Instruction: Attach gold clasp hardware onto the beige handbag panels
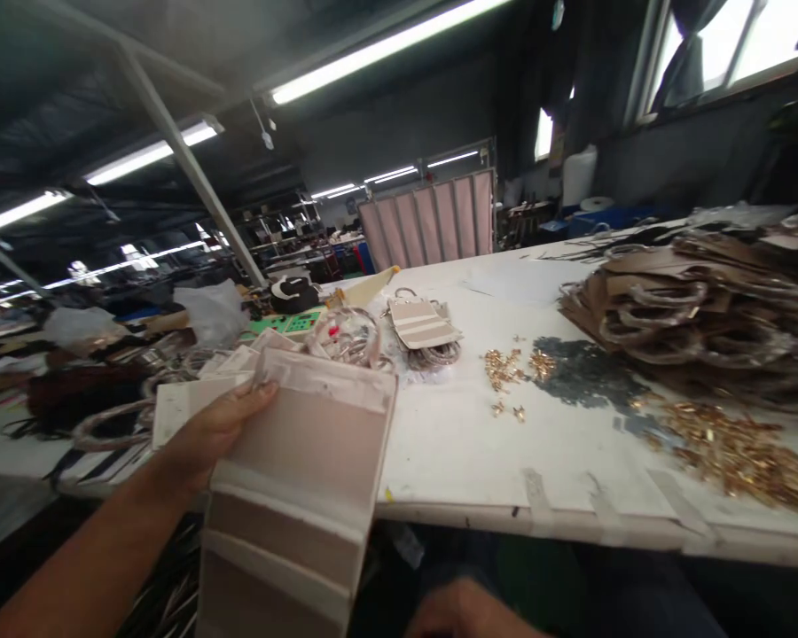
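Note:
My left hand (216, 425) grips the left edge of a beige and white striped fabric bag panel (299, 496), thumb on its front, holding it up over the near table edge. My right hand (469, 613) shows only as a blurred patch at the bottom edge, below the table; its fingers are hidden. More beige panels (239, 361) lie just behind the held one. A finished small striped bag (423, 322) with ring handles rests further back on the white table (458, 443).
Small gold metal fittings (509, 368) are scattered mid-table, and a bigger heap of them (738, 452) lies at the right. A tall pile of brown pieces with loop handles (698, 301) fills the far right. A pink folding screen (432, 217) stands behind the table.

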Tool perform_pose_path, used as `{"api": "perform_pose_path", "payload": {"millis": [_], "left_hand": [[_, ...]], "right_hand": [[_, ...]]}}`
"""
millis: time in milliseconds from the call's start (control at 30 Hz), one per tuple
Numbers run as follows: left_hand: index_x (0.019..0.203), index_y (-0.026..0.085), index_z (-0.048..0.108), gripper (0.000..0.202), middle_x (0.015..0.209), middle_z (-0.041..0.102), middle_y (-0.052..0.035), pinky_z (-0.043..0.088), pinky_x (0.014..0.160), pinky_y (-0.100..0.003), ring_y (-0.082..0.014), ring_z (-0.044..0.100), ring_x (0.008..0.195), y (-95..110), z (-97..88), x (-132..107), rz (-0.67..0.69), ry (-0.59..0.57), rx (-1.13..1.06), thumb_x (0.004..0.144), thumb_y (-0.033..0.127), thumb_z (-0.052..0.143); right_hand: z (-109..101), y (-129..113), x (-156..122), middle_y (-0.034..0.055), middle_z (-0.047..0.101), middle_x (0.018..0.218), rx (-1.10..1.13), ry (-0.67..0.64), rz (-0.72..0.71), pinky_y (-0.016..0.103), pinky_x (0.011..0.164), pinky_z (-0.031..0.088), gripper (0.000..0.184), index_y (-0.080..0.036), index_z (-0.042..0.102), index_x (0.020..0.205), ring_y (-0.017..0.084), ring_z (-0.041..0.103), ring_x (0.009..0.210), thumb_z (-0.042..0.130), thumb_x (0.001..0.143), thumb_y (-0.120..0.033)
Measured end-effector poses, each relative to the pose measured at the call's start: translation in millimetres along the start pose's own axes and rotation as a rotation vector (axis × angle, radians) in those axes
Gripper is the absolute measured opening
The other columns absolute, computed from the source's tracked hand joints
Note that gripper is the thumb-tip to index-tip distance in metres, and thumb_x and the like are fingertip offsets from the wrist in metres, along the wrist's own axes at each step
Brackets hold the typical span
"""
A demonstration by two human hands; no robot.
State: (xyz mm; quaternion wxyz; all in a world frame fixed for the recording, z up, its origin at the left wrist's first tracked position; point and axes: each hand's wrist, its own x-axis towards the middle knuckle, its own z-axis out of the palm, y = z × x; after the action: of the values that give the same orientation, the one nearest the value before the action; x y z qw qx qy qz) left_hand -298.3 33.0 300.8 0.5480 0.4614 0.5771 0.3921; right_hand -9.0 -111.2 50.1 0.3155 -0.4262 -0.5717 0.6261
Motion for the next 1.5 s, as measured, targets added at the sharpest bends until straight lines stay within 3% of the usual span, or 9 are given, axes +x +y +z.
{"api": "perform_pose_path", "payload": {"millis": [133,233,400,667,933,1100,1267,1367,1500], "left_hand": [[0.137,0.016,0.067,0.069,0.116,0.08,-0.0079,0.059,0.095,-0.037,-0.0282,0.075,0.106,-59.0,70.7,-7.4,-0.124,-0.49,0.225,0.083,0.053,0.086],[0.131,0.013,0.071,0.069,0.118,0.079,-0.0094,0.056,0.097,-0.035,-0.0252,0.073,0.103,-97.5,128.7,6.1,-0.202,-0.803,0.298,0.082,0.06,0.085],[0.135,0.017,0.07,0.07,0.135,0.073,-0.0085,0.049,0.11,-0.036,-0.0245,0.068,0.118,-135.9,204.7,44.7,-0.192,-1.106,0.324,0.084,0.064,0.081],[0.138,0.017,0.066,0.054,0.142,0.068,-0.0072,0.042,0.117,-0.037,-0.0275,0.057,0.135,-162.8,282.1,76.6,0.127,-1.292,0.542,0.094,0.049,0.07],[0.097,0.017,0.073,0.021,0.091,0.075,-0.0011,0.05,0.079,-0.029,-0.0206,0.066,0.087,-178.5,320.2,116.6,0.304,-0.91,0.845,0.081,0.028,0.067],[0.089,0.018,0.074,0.014,0.078,0.072,0.002,0.046,0.068,-0.026,-0.0174,0.065,0.075,-202.4,332.4,131.7,0.252,-0.836,0.863,0.077,0.022,0.068],[0.091,0.02,0.076,0.014,0.087,0.076,0.0016,0.046,0.067,-0.025,-0.0165,0.066,0.078,-209.9,332.0,126.0,0.266,-0.709,0.86,0.079,0.021,0.071],[0.094,0.022,0.076,0.014,0.091,0.076,0.0013,0.047,0.068,-0.027,-0.0174,0.066,0.078,-210.8,329.9,116.6,0.3,-0.6,0.867,0.08,0.023,0.074],[0.089,0.023,0.075,0.007,0.1,0.074,-0.0021,0.05,0.086,-0.033,-0.0222,0.065,0.098,-209.4,327.8,100.0,0.413,-0.483,0.882,0.083,0.02,0.076]], "right_hand": [[-72.8,-9.1,-34.1,0.0058,0.073,0.086,0.3,0.242,-0.099,0.024,0.049,0.039,0.083,-0.023,0.066,0.144,0.012,0.047,0.052,0.047,0.092,-0.085],[-103.8,-19.5,-57.0,0.0087,0.076,0.1,0.367,0.217,-0.17,0.029,0.063,0.051,0.083,-0.024,0.061,0.15,0.018,0.062,0.069,0.064,0.088,-0.079],[-109.4,-1.4,-93.2,0.0127,0.078,0.117,0.298,0.279,-0.027,0.043,0.097,0.055,0.06,-0.019,0.081,0.121,0.034,0.068,0.114,0.076,0.086,-0.068],[-101.0,70.3,-121.5,0.0144,0.081,0.1,0.473,0.509,0.222,0.044,0.088,0.059,0.074,-0.013,0.081,0.117,0.032,0.074,0.091,0.064,0.089,-0.079],[-118.6,93.0,-87.1,0.0137,0.082,0.11,0.596,0.646,0.241,0.043,0.093,0.061,0.067,-0.015,0.08,0.117,0.033,0.077,0.102,0.07,0.087,-0.074],[-114.7,101.8,-77.0,0.0108,0.081,0.1,0.644,0.654,0.251,0.039,0.087,0.061,0.067,-0.018,0.079,0.117,0.03,0.076,0.093,0.066,0.087,-0.076],[-122.2,87.3,-120.8,0.0029,0.064,0.06,0.063,0.817,0.318,0.029,0.054,0.049,0.061,-0.018,0.077,0.077,0.02,0.059,0.055,0.064,0.087,-0.077],[-130.3,61.9,-141.3,0.0014,0.063,0.06,-0.35,0.838,0.103,0.026,0.055,0.047,0.049,-0.021,0.069,0.062,0.017,0.059,0.057,0.07,0.092,-0.059],[-151.2,33.1,-114.7,0.0082,0.077,0.103,-0.661,0.75,-0.17,0.029,0.078,0.059,0.027,-0.023,0.079,0.118,0.02,0.073,0.086,0.064,0.101,-0.039]]}}
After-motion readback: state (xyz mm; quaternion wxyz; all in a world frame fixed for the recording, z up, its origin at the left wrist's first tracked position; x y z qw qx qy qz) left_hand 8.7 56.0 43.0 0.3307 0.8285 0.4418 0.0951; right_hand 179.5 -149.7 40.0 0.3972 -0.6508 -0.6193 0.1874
